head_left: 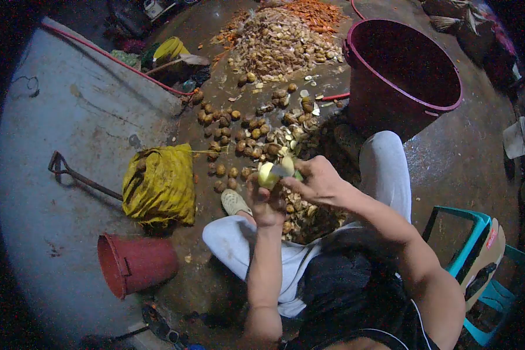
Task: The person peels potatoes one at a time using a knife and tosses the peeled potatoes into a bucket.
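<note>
A partly peeled, pale yellow potato [266, 175] sits in the fingers of my left hand [269, 209], which cups it from below. Against its right side lies the blade of a small knife [282, 171]. My right hand [322, 183] is closed around the knife's handle, of which a bit of green shows. A pale piece of peel [287, 163] stands by the blade. Below and around my hands, cut peelings [306, 217] cover the floor between my legs. Unpeeled brown potatoes [255, 133] are scattered just beyond my hands.
At the far side rises a heap of pale peelings [280, 44] with orange peelings [315, 14]. A large maroon tub [364, 87] stands right. To the left are a yellow sack [160, 186], a long-handled tool [87, 182] and a tipped red bucket [149, 265]. A teal stool [475, 221] is behind right.
</note>
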`<action>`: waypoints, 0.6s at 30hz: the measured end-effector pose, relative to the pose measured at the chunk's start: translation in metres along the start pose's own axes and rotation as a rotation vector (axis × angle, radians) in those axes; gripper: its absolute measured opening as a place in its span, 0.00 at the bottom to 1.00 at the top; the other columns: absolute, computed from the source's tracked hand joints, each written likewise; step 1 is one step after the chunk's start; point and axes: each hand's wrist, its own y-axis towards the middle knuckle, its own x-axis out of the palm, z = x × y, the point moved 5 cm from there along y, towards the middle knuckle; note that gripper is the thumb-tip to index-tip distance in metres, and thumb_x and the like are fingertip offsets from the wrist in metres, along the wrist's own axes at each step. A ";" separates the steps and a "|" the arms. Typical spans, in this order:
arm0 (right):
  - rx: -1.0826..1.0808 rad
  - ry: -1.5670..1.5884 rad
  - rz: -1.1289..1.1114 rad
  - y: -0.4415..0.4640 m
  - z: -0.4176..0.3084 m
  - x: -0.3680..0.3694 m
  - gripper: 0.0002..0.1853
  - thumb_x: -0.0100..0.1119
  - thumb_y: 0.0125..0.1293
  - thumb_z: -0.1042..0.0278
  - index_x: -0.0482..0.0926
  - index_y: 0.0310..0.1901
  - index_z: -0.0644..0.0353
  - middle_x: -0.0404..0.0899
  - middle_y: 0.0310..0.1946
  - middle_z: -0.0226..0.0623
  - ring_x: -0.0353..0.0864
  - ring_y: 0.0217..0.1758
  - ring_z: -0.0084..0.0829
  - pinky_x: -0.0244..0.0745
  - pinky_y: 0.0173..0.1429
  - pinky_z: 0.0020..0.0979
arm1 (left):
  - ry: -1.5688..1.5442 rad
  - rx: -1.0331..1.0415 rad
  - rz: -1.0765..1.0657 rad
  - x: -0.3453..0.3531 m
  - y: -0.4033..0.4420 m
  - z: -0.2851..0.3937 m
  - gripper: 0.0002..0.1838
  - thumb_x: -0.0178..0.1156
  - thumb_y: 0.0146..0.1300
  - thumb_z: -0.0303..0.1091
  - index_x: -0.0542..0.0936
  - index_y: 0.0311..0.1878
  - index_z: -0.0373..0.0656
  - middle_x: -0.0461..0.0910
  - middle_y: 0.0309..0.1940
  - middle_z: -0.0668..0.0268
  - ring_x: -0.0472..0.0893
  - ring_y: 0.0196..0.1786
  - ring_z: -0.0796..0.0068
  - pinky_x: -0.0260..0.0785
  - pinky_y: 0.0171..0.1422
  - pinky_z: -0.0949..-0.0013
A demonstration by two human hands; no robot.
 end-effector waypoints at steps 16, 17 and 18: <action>0.388 0.490 -0.091 0.008 0.054 0.030 0.35 0.43 0.71 0.38 0.74 0.29 0.72 0.72 0.19 0.47 0.68 0.26 0.32 0.69 0.38 0.41 | -0.145 -0.264 0.382 -0.027 0.007 -0.014 0.22 0.62 0.64 0.45 0.74 0.56 0.43 0.81 0.42 0.59 0.83 0.42 0.67 0.79 0.34 0.72; 0.335 0.475 -0.017 0.008 0.052 0.032 0.33 0.48 0.69 0.37 0.73 0.32 0.68 0.71 0.21 0.39 0.66 0.25 0.27 0.66 0.33 0.35 | -0.149 -0.259 0.382 -0.021 0.007 -0.015 0.22 0.62 0.64 0.45 0.74 0.56 0.43 0.81 0.42 0.59 0.83 0.42 0.67 0.79 0.34 0.72; 0.282 0.461 0.055 0.009 0.049 0.029 0.31 0.52 0.66 0.35 0.72 0.34 0.65 0.69 0.24 0.31 0.64 0.23 0.21 0.62 0.28 0.29 | -0.083 -0.183 0.380 -0.012 0.008 -0.011 0.20 0.62 0.64 0.42 0.75 0.54 0.42 0.81 0.42 0.59 0.83 0.41 0.67 0.79 0.38 0.71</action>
